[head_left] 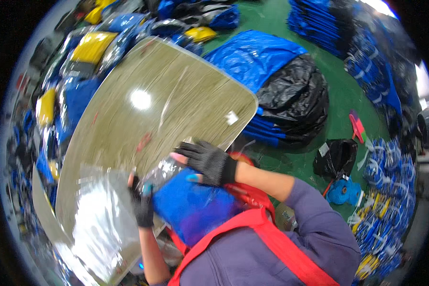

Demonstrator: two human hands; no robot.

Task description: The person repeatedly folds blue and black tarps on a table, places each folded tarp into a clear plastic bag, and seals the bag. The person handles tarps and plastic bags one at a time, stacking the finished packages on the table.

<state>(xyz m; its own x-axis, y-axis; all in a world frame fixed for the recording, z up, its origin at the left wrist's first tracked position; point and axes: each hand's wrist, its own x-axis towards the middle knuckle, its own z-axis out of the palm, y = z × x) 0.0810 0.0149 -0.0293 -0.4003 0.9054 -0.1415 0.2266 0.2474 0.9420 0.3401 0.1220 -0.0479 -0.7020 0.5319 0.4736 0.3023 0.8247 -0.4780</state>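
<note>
A folded blue bundle (195,200), fabric or sheeting, lies against my front at the table's near edge, partly inside a clear plastic bag (164,170). My right hand (207,162), in a dark dotted glove with bare fingertips, rests over the bundle's far side with its fingers stretched toward the left. On the bundle's left side is my left hand (141,205), gloved the same way, thumb and fingers closed at the edge of the clear bag. Motion blurs its grip somewhat. Beside that hand, a stack of clear plastic bags (102,214) lies on the table.
The wood-patterned table (190,90) has a rounded far corner. Beyond it, a large blue and black pile (291,95) stands on the green floor. Packed blue and yellow bundles (88,52) crowd the left. To the right are a black bag (336,157) and blue twine spools (344,191).
</note>
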